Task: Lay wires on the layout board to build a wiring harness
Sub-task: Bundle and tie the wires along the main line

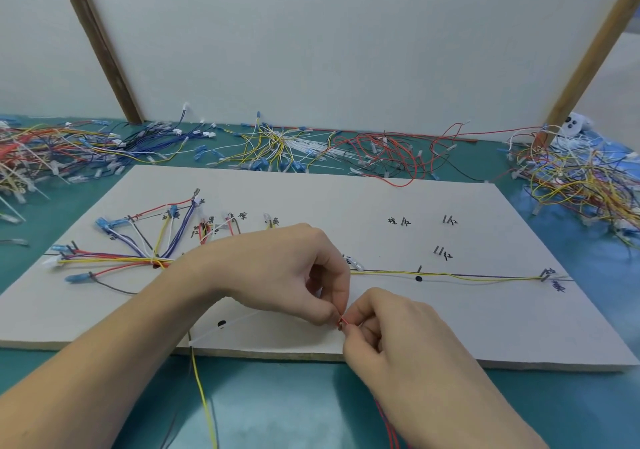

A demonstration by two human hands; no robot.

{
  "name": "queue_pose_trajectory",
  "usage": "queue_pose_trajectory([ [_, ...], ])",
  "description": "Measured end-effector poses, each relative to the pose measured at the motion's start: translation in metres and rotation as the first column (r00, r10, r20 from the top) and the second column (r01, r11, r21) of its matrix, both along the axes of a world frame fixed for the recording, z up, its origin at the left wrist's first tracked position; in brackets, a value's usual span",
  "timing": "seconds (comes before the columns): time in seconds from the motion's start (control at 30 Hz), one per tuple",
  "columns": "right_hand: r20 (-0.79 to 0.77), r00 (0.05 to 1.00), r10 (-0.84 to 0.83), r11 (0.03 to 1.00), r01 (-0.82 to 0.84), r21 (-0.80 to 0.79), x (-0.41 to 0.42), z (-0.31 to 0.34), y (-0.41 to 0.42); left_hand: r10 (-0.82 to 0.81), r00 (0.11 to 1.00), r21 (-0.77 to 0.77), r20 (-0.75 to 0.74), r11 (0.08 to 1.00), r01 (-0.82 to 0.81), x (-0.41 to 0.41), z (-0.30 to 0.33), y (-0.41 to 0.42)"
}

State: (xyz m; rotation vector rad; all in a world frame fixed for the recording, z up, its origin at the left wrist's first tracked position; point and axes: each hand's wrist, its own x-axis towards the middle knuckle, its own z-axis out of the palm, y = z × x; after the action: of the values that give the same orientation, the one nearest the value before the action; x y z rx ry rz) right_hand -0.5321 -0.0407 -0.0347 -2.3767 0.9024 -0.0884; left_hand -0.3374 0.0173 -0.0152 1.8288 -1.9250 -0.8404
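At lower centre of the frame, the left hand (291, 272) and right hand (388, 331) each have their grip pinched on a red wire (341, 320) above the layout board's (450, 327) near edge.

Showing handwritten black Chinese characters on the flat white layout board (346, 203): 棕 and 红 at upper right, 红 beside two further pin marks just right and below. Remaining too blurred to read: the marks at the left pins and far right end.
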Motion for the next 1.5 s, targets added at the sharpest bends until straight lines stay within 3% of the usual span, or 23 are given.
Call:
queue_pose_trajectory([
  [0.13,0.107,0.994,0.037,0.968,-0.062,0.245,-0.011,0.005,-0.012,0.0,1.0,-0.016,-0.024,1.0,-0.001,0.004,-0.003,-0.001],
  [0.23,0.155,0.987,-0.039,0.866,-0.044,0.499,-0.023,0.016,-0.024,0.037,0.995,-0.013,-0.091,0.999,-0.038,0.009,-0.005,-0.003],
  [0.3,0.175,0.98,-0.097,0.831,-0.017,0.555,-0.033,0.023,-0.038,0.069,0.986,-0.024,-0.151,0.997,-0.073,0.015,-0.005,-0.003],
  [0.5,0.243,0.96,-0.136,0.909,0.024,0.415,-0.051,0.032,-0.085,0.282,0.92,-0.222,-0.272,0.912,-0.345,0.03,-0.006,-0.008],
  [0.57,0.257,0.958,-0.13,0.923,0.022,0.384,-0.052,0.032,-0.097,0.34,0.909,-0.299,-0.24,0.865,-0.402,0.031,-0.008,-0.01],
  [0.9,0.28,0.947,-0.155,0.957,0.074,0.28,-0.047,0.007,-0.133,0.253,0.966,-0.338,-0.051,0.906,-0.255,0.006,-0.02,-0.02],
  [1.17,0.228,0.97,-0.09,0.996,0.088,0.018,-0.035,0.002,-0.143,0.172,0.975,-0.359,0.138,0.927,-0.113,-0.03,-0.018,-0.059],
  [1.33,0.105,0.994,-0.032,0.998,0.037,-0.044,-0.028,0.003,-0.149,0.144,0.983,-0.304,0.115,0.947,-0.103,-0.045,-0.019,-0.081],
  [1.5,0.071,0.997,0.041,0.993,-0.033,-0.117,-0.026,0.005,-0.155,0.168,0.984,-0.354,0.06,0.925,-0.136,-0.046,-0.03,-0.084],
])
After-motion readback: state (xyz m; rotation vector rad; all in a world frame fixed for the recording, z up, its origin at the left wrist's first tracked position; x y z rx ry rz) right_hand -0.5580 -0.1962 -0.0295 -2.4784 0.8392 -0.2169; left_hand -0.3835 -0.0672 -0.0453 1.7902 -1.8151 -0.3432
